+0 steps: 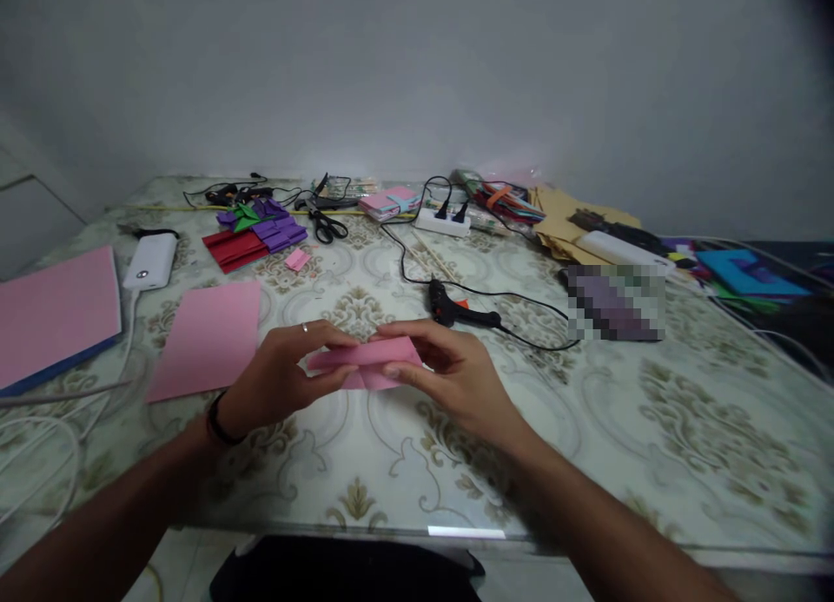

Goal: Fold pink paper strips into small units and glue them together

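A folded piece of pink paper [374, 353] is held just above the patterned table [365, 463], with a crease down its lower flap. My left hand [290, 363] pinches its left end between thumb and fingers; a ring and a dark wristband show on that side. On the right end, my right hand [449, 367] grips the paper, thumb in front and fingers behind. Flat on the table, left of my left hand, lies a pink sheet [208, 337].
Behind my hands are a black glue gun [462, 308] with its cord, black scissors [327, 226], a white power strip [443, 222] and folded red paper [234, 249]. A white power bank [151, 260] and a pink stack [58, 311] are at left. A pixelated object [616, 302] lies right.
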A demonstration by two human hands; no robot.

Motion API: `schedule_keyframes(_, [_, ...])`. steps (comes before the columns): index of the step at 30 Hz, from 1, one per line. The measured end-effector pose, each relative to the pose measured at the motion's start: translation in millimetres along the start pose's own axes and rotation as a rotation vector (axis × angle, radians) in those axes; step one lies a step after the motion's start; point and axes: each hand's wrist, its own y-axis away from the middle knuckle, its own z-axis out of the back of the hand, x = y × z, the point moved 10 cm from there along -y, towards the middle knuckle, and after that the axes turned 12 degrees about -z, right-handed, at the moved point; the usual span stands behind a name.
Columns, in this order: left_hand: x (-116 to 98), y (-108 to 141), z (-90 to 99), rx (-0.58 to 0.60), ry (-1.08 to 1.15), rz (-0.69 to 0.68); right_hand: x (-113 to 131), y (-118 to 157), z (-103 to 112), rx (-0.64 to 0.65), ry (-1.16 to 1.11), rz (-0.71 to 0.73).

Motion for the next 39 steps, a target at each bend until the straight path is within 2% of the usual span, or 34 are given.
schedule_keyframes(6, [-4, 2, 6.2, -0.062, -0.164, -0.038, -11, -5, 0, -0.017, 0.043, -0.132])
schedule_keyframes(12, [-16, 1, 6.2, -0.101, -0.125, -0.151, -11, -4, -1, -0.023, 0.005, -0.149])
schedule_keyframes(20, [-11, 4, 2.7, -0.074, -0.083, -0.088, -8, -2, 3, -0.06, 0.059, -0.109])
schedule_keyframes(24, [-6, 3, 0.7, -0.073, 0.043, -0.03, -5, -1, 1, -0.049, 0.107, -0.08])
schedule_keyframes(27, [2, 2, -2.5, -0.054, 0.186, 0.07, -2, -1, -4, -0.014, 0.157, -0.06])
schedule_keyframes(30, [9, 2, -6.1, -0.041, 0.347, 0.156, 9, 2, -10, 0.019, 0.222, 0.026])
schedule_keyframes(33, [10, 1, -9.9, -0.028, 0.505, 0.183, 21, 7, -14, 0.029, 0.25, 0.121])
schedule_keyframes(39, [8, 3, -16.8, 0.025, 0.634, 0.242, 25, 12, -17, 0.066, 0.219, 0.151])
